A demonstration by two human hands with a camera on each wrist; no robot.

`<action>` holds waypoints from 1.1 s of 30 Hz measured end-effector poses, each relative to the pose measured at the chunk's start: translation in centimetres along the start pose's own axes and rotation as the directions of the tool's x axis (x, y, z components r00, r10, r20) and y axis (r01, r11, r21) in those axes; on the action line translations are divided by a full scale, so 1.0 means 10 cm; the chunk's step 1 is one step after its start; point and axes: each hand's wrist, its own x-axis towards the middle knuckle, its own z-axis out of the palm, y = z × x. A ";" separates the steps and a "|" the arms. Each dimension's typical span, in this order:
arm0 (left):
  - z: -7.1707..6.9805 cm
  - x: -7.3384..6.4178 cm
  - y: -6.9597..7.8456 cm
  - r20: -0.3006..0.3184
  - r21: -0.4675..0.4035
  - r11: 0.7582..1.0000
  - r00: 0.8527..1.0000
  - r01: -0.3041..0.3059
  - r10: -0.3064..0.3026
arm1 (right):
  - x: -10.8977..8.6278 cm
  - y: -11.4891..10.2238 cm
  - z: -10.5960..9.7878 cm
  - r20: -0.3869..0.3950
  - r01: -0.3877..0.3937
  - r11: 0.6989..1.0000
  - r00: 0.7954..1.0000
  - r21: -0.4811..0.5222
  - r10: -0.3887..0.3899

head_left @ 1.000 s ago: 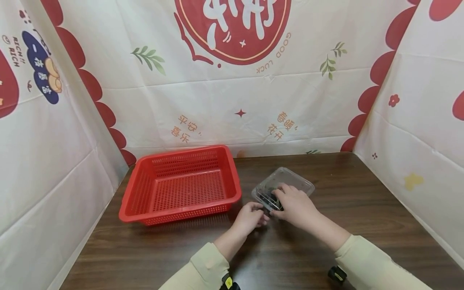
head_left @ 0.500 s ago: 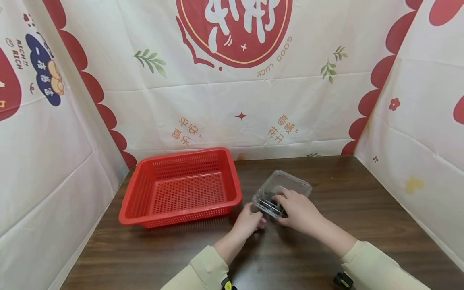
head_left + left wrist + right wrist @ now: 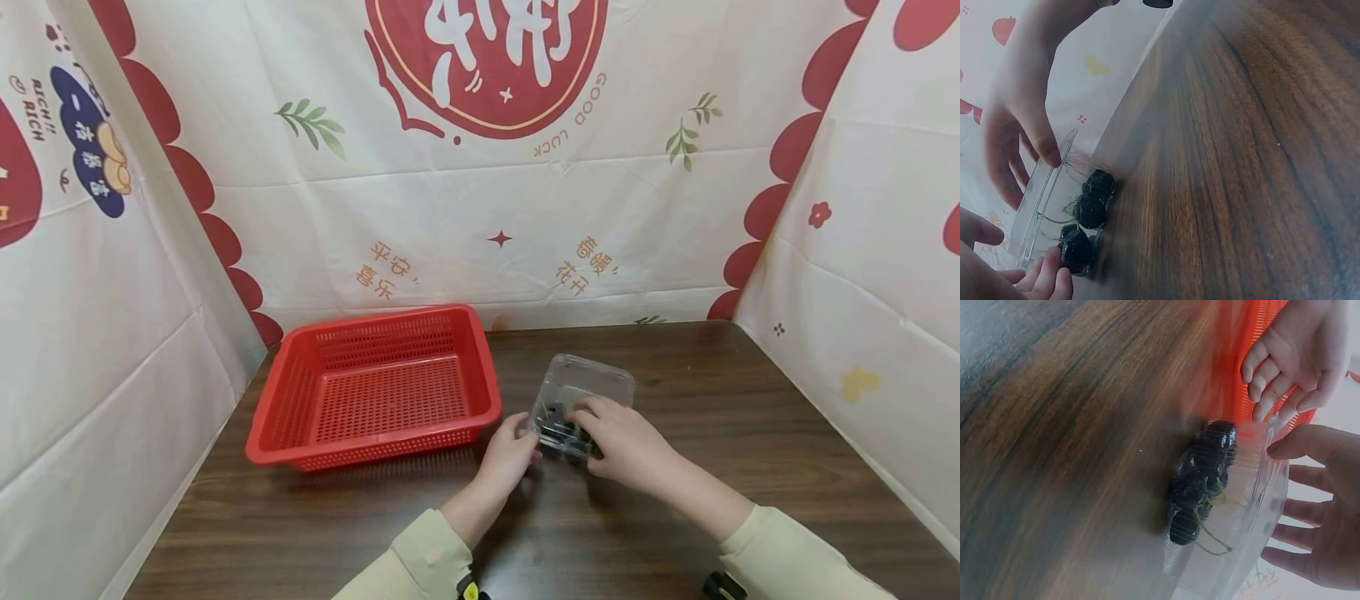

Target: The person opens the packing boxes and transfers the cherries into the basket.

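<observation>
A clear plastic box (image 3: pixel 611 379) stands on the table, its top open. Inside it, along the front wall, lie several dark cherries (image 3: pixel 1204 475) with thin green stems. My right hand (image 3: pixel 626 437) holds the box's front rim, fingers over the edge and thumb outside, as the right wrist view shows (image 3: pixel 1316 506). My left hand (image 3: pixel 506 458) is at the front left corner, with that corner between thumb and fingers. In the left wrist view the left fingertips (image 3: pixel 1047 272) lie against the wall beside the cherries.
A red plastic basket (image 3: pixel 258 425) with slotted walls stands left of the box, close to my left hand. The brown wood-grain table (image 3: pixel 360 533) ends at printed white cloth walls (image 3: pixel 450 200) at the back and both sides.
The box has turned counterclockwise, its far corner swinging left. My right hand has moved slightly right and toward me with it, and my left hand has shifted a little left. The basket stays put.
</observation>
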 end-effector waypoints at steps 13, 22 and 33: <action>-0.03 -0.04 0.02 0.040 -0.063 0.997 0.998 0.053 -0.051 | -0.05 -0.05 -0.04 0.011 -0.013 1.000 1.000 0.007 0.013; -0.03 -0.05 0.04 0.052 -0.056 0.997 0.997 0.059 -0.056 | -0.02 -0.11 0.03 -0.049 -0.069 0.997 0.996 -0.018 0.068; -0.01 -0.08 0.09 0.102 -0.089 0.993 0.992 0.083 -0.074 | 0.04 -0.18 0.08 -0.147 -0.125 0.989 0.983 -0.081 0.112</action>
